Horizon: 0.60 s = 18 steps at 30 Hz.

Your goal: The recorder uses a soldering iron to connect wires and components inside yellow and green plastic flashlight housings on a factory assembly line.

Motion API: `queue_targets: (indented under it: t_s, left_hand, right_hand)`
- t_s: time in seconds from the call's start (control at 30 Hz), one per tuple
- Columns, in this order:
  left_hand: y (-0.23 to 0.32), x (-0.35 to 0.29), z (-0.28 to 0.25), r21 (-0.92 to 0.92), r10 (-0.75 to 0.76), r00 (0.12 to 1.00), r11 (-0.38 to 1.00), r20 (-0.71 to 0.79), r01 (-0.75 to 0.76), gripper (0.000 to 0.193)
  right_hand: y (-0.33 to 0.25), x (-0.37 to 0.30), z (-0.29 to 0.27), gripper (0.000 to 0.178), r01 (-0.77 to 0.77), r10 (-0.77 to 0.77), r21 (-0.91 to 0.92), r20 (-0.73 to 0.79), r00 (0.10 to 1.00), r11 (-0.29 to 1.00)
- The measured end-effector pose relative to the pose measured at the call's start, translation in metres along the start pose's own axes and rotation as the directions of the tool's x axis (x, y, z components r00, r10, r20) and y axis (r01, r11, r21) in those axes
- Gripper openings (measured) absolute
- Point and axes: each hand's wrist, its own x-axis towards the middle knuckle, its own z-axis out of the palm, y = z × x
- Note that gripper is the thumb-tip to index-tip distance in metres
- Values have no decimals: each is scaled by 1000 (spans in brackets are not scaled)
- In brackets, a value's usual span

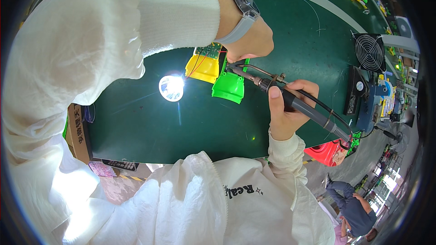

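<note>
In my right hand (287, 113) is a grey-handled soldering iron (308, 110) with a thin curved tube clamped along it, thumb and fingers wrapped round the grip. Its tip points left, into a green plastic shell (228, 87). Above that shell my left hand (250, 40), with a watch on the wrist, bends down with curled fingers close to the tip; what they pinch is hidden. A yellow plastic shell (204, 69) lies beside the green one, with a circuit board (210, 51) and red and black wires at its top. Left of it a round lamp (171, 88) shines brightly.
A green table (145, 131) carries all this. At its right stand a black fan with a round grille (369, 52) and a blue device (369, 109). A cardboard box (79, 134) is at the left edge, a red container (328, 153) below right. Another person (352, 206) is farther off.
</note>
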Motion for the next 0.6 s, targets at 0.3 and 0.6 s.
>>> queue_targets:
  t_s: [0.3, 0.6]
  left_hand:
    - [-1, 0, 2, -10, 15, 1000, 1000, -17, -15, 15]
    - [-2, -2, 5, -39, 15, 998, 999, -60, -18, 14]
  right_hand:
    - [1, 0, 0, 35, 50, -49, -43, 22, 999, 998]
    - [1, -1, 0, 37, 68, -67, -60, 27, 997, 996]
